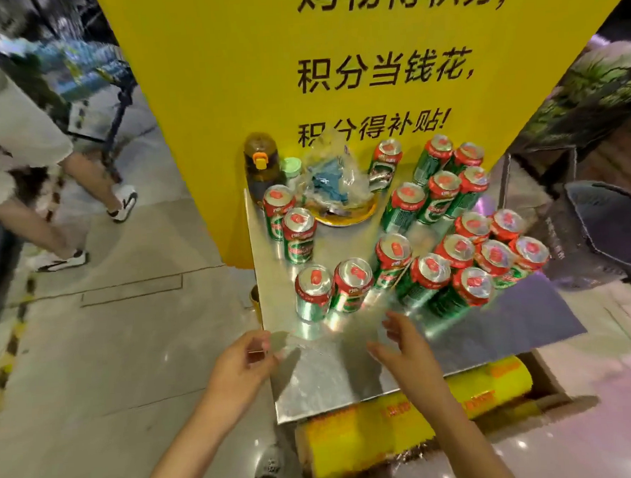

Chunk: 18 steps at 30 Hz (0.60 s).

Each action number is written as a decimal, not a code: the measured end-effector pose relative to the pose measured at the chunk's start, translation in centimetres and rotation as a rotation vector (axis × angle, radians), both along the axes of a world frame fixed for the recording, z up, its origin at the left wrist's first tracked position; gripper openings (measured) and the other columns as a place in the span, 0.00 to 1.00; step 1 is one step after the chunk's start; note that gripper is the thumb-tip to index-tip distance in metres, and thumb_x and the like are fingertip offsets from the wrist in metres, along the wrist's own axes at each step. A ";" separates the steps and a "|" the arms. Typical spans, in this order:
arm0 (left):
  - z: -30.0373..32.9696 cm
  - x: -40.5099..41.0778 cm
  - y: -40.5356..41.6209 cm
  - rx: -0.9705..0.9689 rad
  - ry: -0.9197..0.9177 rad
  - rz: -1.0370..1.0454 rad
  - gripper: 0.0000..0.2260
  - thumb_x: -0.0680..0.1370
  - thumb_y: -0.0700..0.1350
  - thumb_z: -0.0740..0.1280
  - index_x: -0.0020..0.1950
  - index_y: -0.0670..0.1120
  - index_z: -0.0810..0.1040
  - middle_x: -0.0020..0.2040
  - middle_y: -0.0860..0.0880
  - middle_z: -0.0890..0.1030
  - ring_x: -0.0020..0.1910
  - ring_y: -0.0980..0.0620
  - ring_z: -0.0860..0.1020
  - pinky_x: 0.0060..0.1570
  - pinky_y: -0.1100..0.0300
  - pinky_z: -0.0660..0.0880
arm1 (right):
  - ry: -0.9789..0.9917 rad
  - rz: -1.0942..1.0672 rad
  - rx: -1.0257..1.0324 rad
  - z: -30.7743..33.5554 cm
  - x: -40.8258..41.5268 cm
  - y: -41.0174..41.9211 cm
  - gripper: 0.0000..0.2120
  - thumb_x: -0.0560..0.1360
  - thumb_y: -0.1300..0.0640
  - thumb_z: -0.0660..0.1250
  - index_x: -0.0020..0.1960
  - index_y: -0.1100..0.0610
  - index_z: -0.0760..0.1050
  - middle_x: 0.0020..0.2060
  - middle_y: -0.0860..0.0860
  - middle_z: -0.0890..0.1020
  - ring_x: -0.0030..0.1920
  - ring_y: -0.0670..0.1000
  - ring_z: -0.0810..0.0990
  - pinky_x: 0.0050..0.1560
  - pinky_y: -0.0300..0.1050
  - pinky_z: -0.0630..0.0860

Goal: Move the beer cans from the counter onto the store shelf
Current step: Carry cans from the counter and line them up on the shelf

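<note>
Several red-and-green beer cans stand upright on a shiny metal counter (336, 380). The nearest pair (333, 292) stands just beyond my hands; a tight cluster (487, 262) fills the right side, and two cans (287, 222) stand at the left. My left hand (240, 363) hovers at the counter's left edge with loosely curled fingers and holds nothing. My right hand (403, 347) is over the counter's near part, fingers spread and relaxed, short of the cans. No store shelf shows clearly.
A yellow sign (371, 71) with black characters rises behind the counter. A brown bottle (261, 165), a small green-capped jar (291, 168) and a clear plastic bag (336, 179) on a yellow plate sit at the back. A person (27, 144) walks at the left.
</note>
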<state>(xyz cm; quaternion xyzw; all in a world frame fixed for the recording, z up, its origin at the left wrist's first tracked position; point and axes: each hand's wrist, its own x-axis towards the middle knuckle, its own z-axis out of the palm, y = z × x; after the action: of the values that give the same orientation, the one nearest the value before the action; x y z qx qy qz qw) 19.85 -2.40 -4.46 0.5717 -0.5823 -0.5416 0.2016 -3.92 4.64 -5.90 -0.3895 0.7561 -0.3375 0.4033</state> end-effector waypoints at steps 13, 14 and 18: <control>-2.9 -8.1 -5.1 -0.002 0.095 0.009 0.38 0.66 0.40 0.77 0.72 0.50 0.62 0.64 0.57 0.74 0.63 0.63 0.72 0.62 0.67 0.68 | -0.174 0.126 -0.091 -4.1 -1.5 -8.6 0.37 0.61 0.56 0.80 0.66 0.51 0.67 0.57 0.46 0.80 0.58 0.46 0.79 0.61 0.54 0.76; -3.2 -8.4 -5.3 -0.005 0.138 0.017 0.38 0.66 0.39 0.77 0.71 0.51 0.62 0.62 0.57 0.76 0.61 0.63 0.73 0.62 0.67 0.69 | -0.183 0.109 -0.086 -4.3 -1.4 -8.8 0.37 0.62 0.58 0.80 0.66 0.52 0.67 0.58 0.46 0.79 0.58 0.46 0.78 0.62 0.53 0.75; -4.2 -8.6 -5.3 -0.045 0.182 0.100 0.32 0.67 0.42 0.77 0.67 0.56 0.68 0.59 0.58 0.78 0.59 0.62 0.75 0.60 0.64 0.71 | -0.198 0.078 -0.093 -5.3 -1.5 -9.3 0.38 0.64 0.60 0.79 0.68 0.54 0.64 0.60 0.50 0.78 0.60 0.49 0.77 0.63 0.53 0.74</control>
<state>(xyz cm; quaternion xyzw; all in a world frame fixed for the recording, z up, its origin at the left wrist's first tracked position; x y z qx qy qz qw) 11.22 -7.67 -8.68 0.5439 -0.5445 -0.5672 0.2931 -5.41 -4.63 -11.19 -0.4016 0.6806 -0.3931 0.4702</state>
